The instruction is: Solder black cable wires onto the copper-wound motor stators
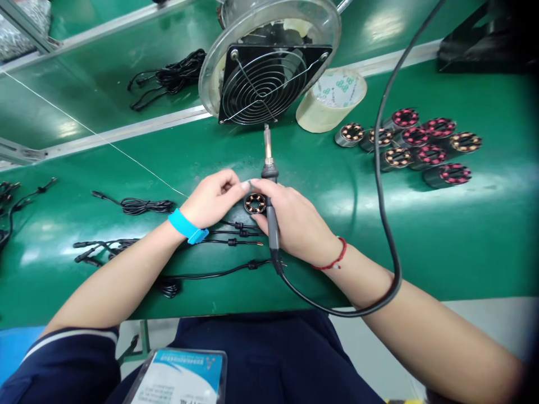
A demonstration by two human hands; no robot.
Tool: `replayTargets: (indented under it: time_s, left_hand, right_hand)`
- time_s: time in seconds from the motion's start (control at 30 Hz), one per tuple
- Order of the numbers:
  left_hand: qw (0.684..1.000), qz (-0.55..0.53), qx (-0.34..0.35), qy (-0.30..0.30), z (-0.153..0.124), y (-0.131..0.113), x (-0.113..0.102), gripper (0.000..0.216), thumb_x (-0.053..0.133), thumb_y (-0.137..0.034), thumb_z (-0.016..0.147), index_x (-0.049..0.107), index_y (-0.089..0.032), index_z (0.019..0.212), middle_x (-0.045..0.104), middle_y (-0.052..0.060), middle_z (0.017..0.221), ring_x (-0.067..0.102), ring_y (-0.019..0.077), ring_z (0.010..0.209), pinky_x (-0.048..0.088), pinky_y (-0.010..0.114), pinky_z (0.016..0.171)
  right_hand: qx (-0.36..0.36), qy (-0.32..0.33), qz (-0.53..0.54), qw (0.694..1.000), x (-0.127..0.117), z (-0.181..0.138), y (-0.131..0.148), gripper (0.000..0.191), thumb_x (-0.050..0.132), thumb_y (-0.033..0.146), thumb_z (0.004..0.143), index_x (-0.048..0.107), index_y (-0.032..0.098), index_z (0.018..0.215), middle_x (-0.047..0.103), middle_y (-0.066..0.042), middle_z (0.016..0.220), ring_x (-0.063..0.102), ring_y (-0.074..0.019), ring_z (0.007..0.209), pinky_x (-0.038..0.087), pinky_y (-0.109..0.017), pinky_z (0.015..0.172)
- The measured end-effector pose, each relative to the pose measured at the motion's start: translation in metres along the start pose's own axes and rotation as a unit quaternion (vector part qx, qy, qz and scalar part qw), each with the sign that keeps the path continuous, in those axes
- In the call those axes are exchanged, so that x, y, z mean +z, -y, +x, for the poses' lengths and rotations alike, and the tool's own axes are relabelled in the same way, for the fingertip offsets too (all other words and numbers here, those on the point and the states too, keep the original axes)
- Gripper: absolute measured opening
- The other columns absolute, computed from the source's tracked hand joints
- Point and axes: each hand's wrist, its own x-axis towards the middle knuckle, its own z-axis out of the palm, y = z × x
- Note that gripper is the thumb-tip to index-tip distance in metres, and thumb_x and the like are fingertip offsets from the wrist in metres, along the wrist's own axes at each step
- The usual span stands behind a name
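Note:
My right hand (297, 221) is closed around a soldering iron (273, 227), whose metal tip points away from me toward the fan. The same hand's thumb and fingers also bracket a small round motor stator (255, 203) with copper windings. Beside it my left hand (214, 196) is closed, thumb and fingertip pinched together at the stator's upper edge. What sits in that pinch is too small to make out. A thin pale wire (126, 158) runs from the upper left down to my left hand and passes out of sight behind it.
A fan with a wire guard (263, 84) stands ahead, beside a tape roll (330, 101). Several wound motor parts (415, 137) stand at the right. Black cables (147, 206) lie to the left and below my hands. The iron's cord (381, 185) loops over my right forearm.

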Motion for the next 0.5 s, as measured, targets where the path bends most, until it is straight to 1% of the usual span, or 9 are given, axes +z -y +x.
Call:
replayTargets:
  time_s: [0.07,0.17,0.23,0.27,0.3,0.37,0.43,0.5]
  left_hand:
    - [0.999,0.024,-0.006,0.032,-0.001,-0.002,0.002,0.034,0.052,-0.044,0.084,0.045,-0.018,0.063,0.04,-0.004,0.057,0.034,0.0094,0.055,0.027,0.024,0.052]
    - [0.997,0.022,-0.031,0.065,-0.003,-0.003,0.003,0.03,0.052,-0.036,0.083,0.045,-0.017,0.061,0.039,-0.005,0.057,0.034,0.0091,0.056,0.027,0.024,0.053]
    - [0.995,0.001,-0.041,0.091,-0.003,0.0,0.001,0.023,0.052,-0.029,0.083,0.048,-0.017,0.064,0.043,-0.004,0.059,0.037,0.0092,0.057,0.03,0.024,0.055]
    - [0.995,-0.009,-0.034,0.097,-0.003,0.001,0.0,0.02,0.052,-0.027,0.083,0.051,-0.016,0.066,0.047,-0.004,0.061,0.04,0.0095,0.059,0.033,0.024,0.057]
    - [0.995,-0.013,-0.017,0.099,-0.003,0.003,-0.001,0.017,0.052,-0.025,0.083,0.053,-0.016,0.069,0.051,-0.003,0.065,0.043,0.0102,0.062,0.036,0.024,0.06]
    - [0.995,0.008,0.047,0.09,-0.002,0.005,-0.003,0.013,0.052,-0.022,0.084,0.058,-0.015,0.074,0.056,0.0,0.073,0.05,0.0122,0.069,0.041,0.026,0.068]
    - [0.988,0.06,0.118,0.081,-0.003,0.006,-0.004,0.015,0.051,-0.02,0.085,0.061,-0.016,0.075,0.056,0.002,0.075,0.053,0.0145,0.075,0.042,0.028,0.073]
    - [0.98,0.094,0.158,0.072,-0.003,0.007,-0.005,0.017,0.049,-0.019,0.086,0.062,-0.016,0.075,0.056,0.002,0.075,0.053,0.0155,0.076,0.043,0.029,0.074]
  right_hand:
    - [-0.017,0.012,-0.023,1.0,0.0,0.0,0.002,0.043,0.046,0.021,0.093,0.041,0.015,0.136,0.066,-0.011,0.104,0.063,-0.0264,0.092,0.052,-0.042,0.08]
    - [-0.039,0.019,-0.048,0.998,-0.001,0.0,0.004,0.04,0.042,0.019,0.095,0.042,0.016,0.135,0.066,-0.01,0.099,0.062,-0.0259,0.088,0.052,-0.041,0.079]
    - [-0.036,0.017,-0.048,0.998,-0.001,-0.001,0.002,0.04,0.044,0.02,0.095,0.043,0.016,0.134,0.066,-0.01,0.1,0.063,-0.026,0.089,0.052,-0.042,0.08]
    - [-0.03,0.013,-0.04,0.999,-0.001,-0.001,0.001,0.041,0.046,0.021,0.094,0.042,0.016,0.134,0.066,-0.011,0.102,0.064,-0.0261,0.09,0.053,-0.042,0.08]
    - [-0.023,0.007,-0.027,0.999,-0.001,-0.001,0.0,0.042,0.048,0.022,0.092,0.042,0.017,0.134,0.066,-0.011,0.106,0.065,-0.0264,0.092,0.054,-0.043,0.081]
    - [-0.013,-0.009,0.009,1.0,-0.001,-0.001,-0.003,0.047,0.052,0.024,0.089,0.04,0.019,0.134,0.066,-0.012,0.114,0.066,-0.0273,0.098,0.055,-0.044,0.083]
    - [-0.008,-0.014,0.043,0.999,-0.002,-0.001,-0.004,0.052,0.054,0.025,0.086,0.037,0.021,0.135,0.066,-0.012,0.118,0.067,-0.0283,0.102,0.056,-0.045,0.083]
    - [-0.003,-0.006,0.066,0.998,-0.004,-0.001,-0.005,0.055,0.057,0.024,0.084,0.036,0.022,0.135,0.066,-0.012,0.117,0.067,-0.029,0.104,0.056,-0.046,0.085]
